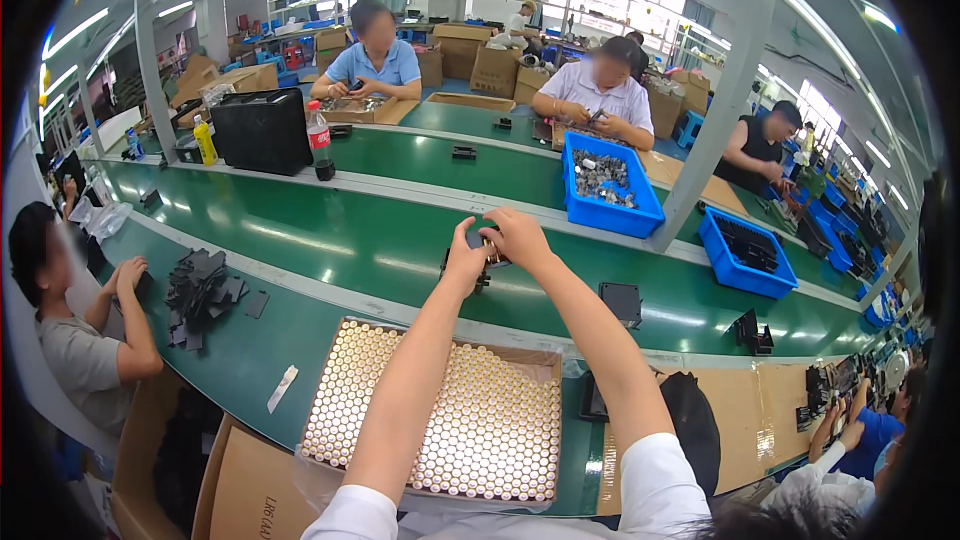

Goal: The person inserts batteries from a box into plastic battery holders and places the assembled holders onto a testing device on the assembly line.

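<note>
Both my arms stretch forward over a shallow carton of upright batteries [485, 425], their round ends packed in tight rows. Out over the green conveyor belt, my left hand [467, 258] and my right hand [522, 238] close around a small black plastic case [483, 280]. Fingers cover much of the case. A brassy glint shows between the hands, too small to make out. On the belt to the right lies a flat black square case [620, 304]. Another black case [592, 398] rests beside the battery carton, next to my right forearm.
Flat black pieces [203, 290] lie heaped at the left near a seated co-worker [75, 310]. Across the belt stand a blue bin of metal parts [605, 180], a blue bin of black parts [750, 248], a cola bottle [319, 145] and a black box [262, 130]. A metal post [725, 90] rises right.
</note>
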Available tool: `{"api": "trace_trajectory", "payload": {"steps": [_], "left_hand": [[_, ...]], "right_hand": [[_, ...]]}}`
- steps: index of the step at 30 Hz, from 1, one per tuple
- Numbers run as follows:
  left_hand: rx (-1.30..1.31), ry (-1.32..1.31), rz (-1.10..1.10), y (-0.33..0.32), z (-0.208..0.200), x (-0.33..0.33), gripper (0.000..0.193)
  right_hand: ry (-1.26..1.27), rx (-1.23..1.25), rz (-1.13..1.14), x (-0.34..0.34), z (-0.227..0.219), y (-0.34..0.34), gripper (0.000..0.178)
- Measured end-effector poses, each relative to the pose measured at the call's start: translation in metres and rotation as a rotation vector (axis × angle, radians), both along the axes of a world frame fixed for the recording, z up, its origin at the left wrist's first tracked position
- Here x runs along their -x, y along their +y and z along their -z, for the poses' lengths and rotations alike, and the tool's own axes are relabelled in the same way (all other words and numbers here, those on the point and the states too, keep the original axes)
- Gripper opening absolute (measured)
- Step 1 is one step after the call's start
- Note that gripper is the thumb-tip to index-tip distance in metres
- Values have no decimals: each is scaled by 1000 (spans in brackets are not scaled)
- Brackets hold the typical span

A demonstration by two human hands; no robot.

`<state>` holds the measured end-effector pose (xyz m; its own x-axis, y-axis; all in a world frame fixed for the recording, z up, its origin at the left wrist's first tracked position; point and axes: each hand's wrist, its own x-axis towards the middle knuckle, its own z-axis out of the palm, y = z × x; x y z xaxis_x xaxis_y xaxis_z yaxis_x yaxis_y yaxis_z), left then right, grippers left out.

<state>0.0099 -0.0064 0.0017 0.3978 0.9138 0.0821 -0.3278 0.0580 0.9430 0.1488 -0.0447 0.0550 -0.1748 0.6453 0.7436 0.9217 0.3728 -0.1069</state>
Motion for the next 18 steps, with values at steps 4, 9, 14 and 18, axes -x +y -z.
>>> {"api": "trace_trajectory", "payload": {"steps": [4, 9, 14, 18], "left_hand": [[-53, 49, -137, 7, 12, 13, 73], [-161, 124, -247, -1, 3, 7, 66], [-126, 178, -259, -5, -12, 13, 64], [-218, 349, -283, -3, -29, 19, 59]], "right_hand": [[532, 344, 183, 26, 3, 2, 35], [1056, 502, 149, 23, 22, 8, 35], [1005, 355, 111, 34, 29, 11, 31], [751, 317, 161, 37, 22, -10, 24]]}}
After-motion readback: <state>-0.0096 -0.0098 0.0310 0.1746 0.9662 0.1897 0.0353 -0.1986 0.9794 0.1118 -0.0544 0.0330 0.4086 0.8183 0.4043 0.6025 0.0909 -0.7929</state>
